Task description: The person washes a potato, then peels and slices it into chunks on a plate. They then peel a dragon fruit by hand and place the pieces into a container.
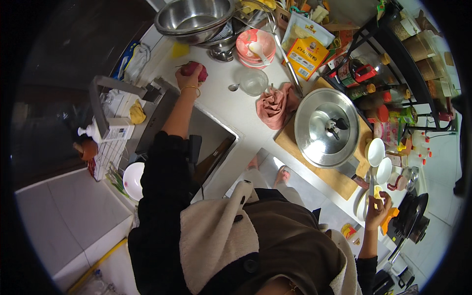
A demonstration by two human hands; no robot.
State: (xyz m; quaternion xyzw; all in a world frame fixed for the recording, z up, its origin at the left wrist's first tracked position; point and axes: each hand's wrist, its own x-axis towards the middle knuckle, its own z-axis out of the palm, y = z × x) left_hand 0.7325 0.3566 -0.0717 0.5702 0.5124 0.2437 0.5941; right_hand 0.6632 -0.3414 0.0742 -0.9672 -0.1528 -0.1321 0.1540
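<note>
My left hand (187,78), with a bangle at the wrist, grips a magenta dragon fruit (202,74) over the white counter (215,96), beyond the sink's edge. Far to the right, my right hand (378,211) has its fingers closed around a narrow knife (371,184), its blade directed away from me. Just beyond that hand lies an oval white dish (362,206) with something pale yellow at its side. Part of the knife's handle is hidden by my fingers.
Steel basins (195,18), pink bowls (255,46), a glass bowl (253,82) and a pink cloth (277,106) stand along the counter. A steel lid (327,127) rests on a wooden cutting board (285,138), beside a cleaver (349,167). A black rack (416,73) holds bottles.
</note>
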